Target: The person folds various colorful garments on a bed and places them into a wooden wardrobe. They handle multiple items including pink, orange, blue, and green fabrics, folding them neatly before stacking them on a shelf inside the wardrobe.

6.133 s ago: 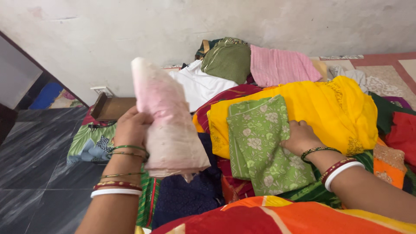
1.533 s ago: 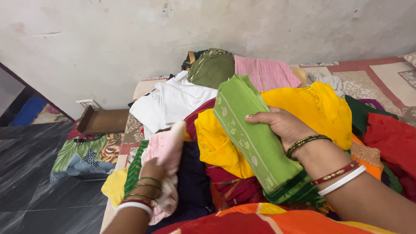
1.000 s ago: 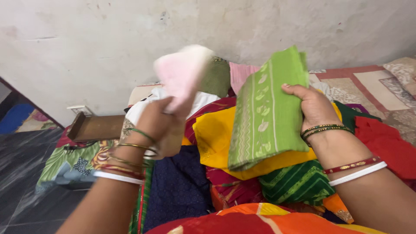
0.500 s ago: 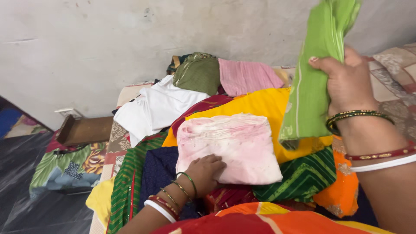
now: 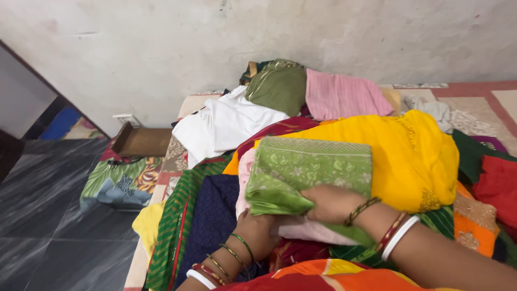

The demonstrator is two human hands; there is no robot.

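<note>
A folded green floral cloth [image 5: 315, 170] lies flat on top of a folded pale pink cloth [image 5: 243, 175], which rests on a heap of clothes. My right hand [image 5: 331, 202] grips the near edge of the green cloth, fingers curled into its fold. My left hand [image 5: 256, 231] rests against the near left corner of the pink cloth. Its fingers are hidden under the green cloth. Both wrists wear bangles.
Around the stack lie a yellow cloth [image 5: 417, 156], a white garment [image 5: 226, 124], an olive bundle [image 5: 277, 86], a pink striped cloth [image 5: 344, 97], a navy cloth [image 5: 212, 215] and a green striped cloth [image 5: 172, 226]. A brown wooden box [image 5: 141, 141] sits by the wall, beside dark floor tiles [image 5: 48, 215].
My left hand laid the pink cloth down on the heap. My right hand then brought the raised green cloth down and set it flat on the pink one.
</note>
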